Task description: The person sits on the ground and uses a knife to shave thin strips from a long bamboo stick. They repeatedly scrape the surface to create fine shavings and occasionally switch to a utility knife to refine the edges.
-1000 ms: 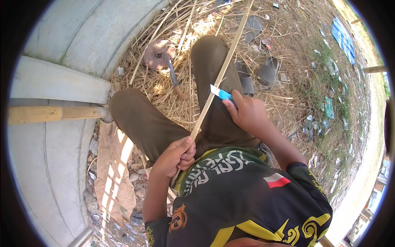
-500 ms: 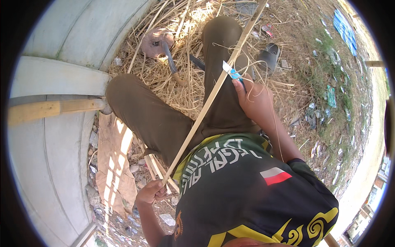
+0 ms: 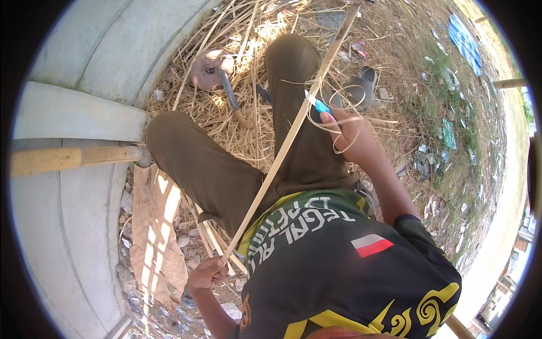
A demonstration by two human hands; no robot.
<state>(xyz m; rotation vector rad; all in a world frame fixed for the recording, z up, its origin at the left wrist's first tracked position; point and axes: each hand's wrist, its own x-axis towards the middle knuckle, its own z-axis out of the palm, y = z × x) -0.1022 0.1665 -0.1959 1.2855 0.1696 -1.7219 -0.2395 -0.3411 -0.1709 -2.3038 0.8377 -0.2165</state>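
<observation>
Head view, right hand (image 3: 353,138): its fingers are closing around a blue cutter (image 3: 322,107), the thumb lying along the handle.
Cutter blade: is resting against a pale flat strip (image 3: 271,175), pointing up and to the left.
Left hand (image 3: 208,273): its fingers are pinching the strip's lower end beside the left hip.
Strip: is running diagonally from the left hand, across the lap and over the right thigh, toward the top edge.
Thin curls (image 3: 333,90): are looping around the blade and right hand.
Right forearm: is slanting forward and inward from the sleeve (image 3: 415,234).
Left forearm: is angling outward, low beside the torso.
Trousered legs (image 3: 206,164): are spreading, knees bent, above straw-like scraps (image 3: 257,144).
</observation>
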